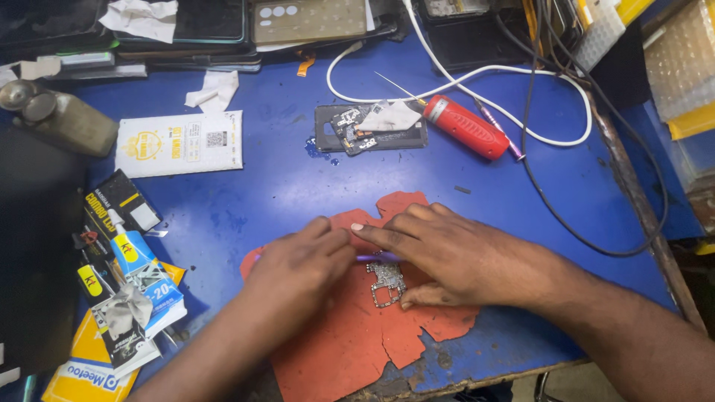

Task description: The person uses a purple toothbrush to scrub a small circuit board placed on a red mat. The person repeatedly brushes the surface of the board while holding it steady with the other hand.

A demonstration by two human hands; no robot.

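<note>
Both hands work low on a blue table (246,201), over a torn red-orange mat (350,342) that lies at its near edge. The left hand (298,268) is curled, its fingers pinched together around the end of a thin purple tool (376,257); only a short stretch of that tool shows between the 2 hands, so how far the grip reaches cannot be told. The right hand (447,253) lies flat and spread, fingers pointing left across the mat, its thumb pressing beside a small bare metal circuit board (387,283) that rests on the mat just under the purple tool, between the 2 hands. That hand is not closed on anything; it bears down on the mat and touches the board's right edge. Further back on the table, well apart from the hands, lies a dark opened phone body (369,130) with a scrap of white paper on it, and just to its right a red-handled screwdriver (465,126) with its thin tip pointing up and left. A white cable (521,74) loops around behind them. On the left side sit a flat white packet (179,143) and a heap of small printed packets and glue tubes (126,275).
</note>
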